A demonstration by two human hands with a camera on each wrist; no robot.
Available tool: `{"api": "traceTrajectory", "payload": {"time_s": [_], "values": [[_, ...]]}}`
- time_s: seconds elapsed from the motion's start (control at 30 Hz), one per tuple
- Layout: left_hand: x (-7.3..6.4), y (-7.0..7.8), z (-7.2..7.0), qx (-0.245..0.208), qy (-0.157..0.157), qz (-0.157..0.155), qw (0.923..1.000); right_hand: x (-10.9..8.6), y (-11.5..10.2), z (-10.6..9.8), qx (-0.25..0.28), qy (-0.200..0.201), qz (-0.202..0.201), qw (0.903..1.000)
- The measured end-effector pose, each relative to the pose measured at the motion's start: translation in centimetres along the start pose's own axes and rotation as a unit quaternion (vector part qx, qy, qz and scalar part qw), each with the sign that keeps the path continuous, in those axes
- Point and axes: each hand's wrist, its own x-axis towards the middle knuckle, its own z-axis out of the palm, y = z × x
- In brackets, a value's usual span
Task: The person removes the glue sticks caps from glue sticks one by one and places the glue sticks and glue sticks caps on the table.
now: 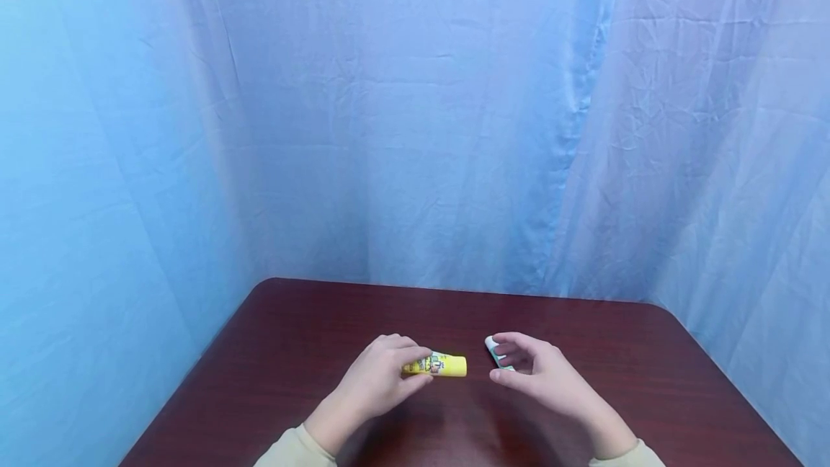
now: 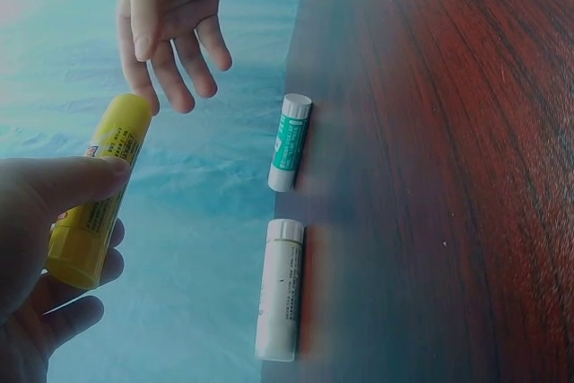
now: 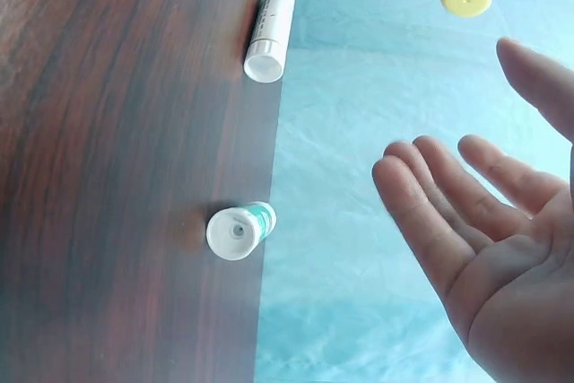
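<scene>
Left hand [image 1: 378,375] holds up a yellow glue stick [image 1: 450,365]

The left hand pinches the yellow glue stick, with the thumb on 1 side and the fingers on the other. So the left grip is snug on the stick. The stick is up in the air, over the dark red-brown surface [image 1: 311,323]. It is on its side, and 1 yellow end points across at the right hand [image 1: 547,377]. There is small print on its label.

The right hand is up in the air too. Its grip is apart: the thumb is well away from the fingers, and the fingers bend a little. A gap shows between this hand and the yellow stick.

2 more sticks lie on the surface. The green and white glue stick [image 2: 289,143] is on the right. In the head view it peeks out from behind the right hand, but the right wrist view shows the hand and the stick apart. The white glue stick [image 2: 280,293] lies to the left of it, with a gap between them. It has small dark print on its side.

Pale sleeves [image 1: 295,450] show near the wrists. Behind the surface hangs a blue cloth [image 1: 402,128] with lots of creases.
</scene>
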Motion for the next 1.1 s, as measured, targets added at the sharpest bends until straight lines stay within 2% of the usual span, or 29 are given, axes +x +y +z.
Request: {"api": "traceTrajectory", "payload": {"time_s": [0.17,0.27,0.37,0.63,0.83,1.1], "values": [[0.1,0.1,0.0,-0.001,0.003,0.004,1.0000,0.0,-0.2,0.5,-0.066,0.007,-0.018,0.9976],[0.1,0.1,0.0,0.002,0.003,0.006,1.0000,0.1,-0.5,0.8,-0.079,0.004,-0.029,0.9964],[0.2,0.1,0.0,0.005,0.000,0.006,1.0000,0.2,-0.7,1.1,-0.083,0.000,-0.056,0.9949],[0.3,0.2,0.0,0.005,-0.003,0.007,1.0000,0.5,-0.8,1.8,-0.123,0.003,-0.118,0.9854],[0.3,0.3,0.0,0.003,-0.009,0.003,0.9999,0.7,-0.7,2.4,-0.132,0.002,-0.150,0.9798],[0.2,0.3,0.3,0.004,-0.005,0.013,0.9999,1.2,-0.9,3.3,-0.103,-0.033,-0.168,0.9798]]}}
